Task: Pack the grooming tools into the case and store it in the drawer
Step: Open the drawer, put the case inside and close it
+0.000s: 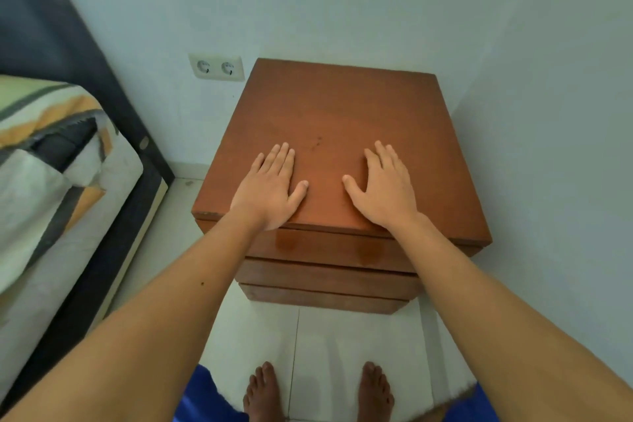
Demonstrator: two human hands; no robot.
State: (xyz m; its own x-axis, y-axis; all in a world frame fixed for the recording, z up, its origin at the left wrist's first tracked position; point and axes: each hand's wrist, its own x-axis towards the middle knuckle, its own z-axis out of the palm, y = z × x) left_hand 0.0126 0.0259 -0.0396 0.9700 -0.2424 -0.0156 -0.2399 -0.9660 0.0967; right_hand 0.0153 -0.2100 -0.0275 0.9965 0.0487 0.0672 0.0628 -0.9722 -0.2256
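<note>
Drawers point(329, 252) stack three high in the front of a brown wooden nightstand point(342, 120), all pushed in; no writing or label shows on the wood. Left hand point(269, 187) lies palm down on the top near its front edge, fingers straight and together, thumb spread, gripping nothing. Right hand point(383, 187) lies flat beside it in the same manner, apart from the left. A double wall socket point(216, 67) sits left of the nightstand, and a bed point(51, 161) stands further left.
</note>
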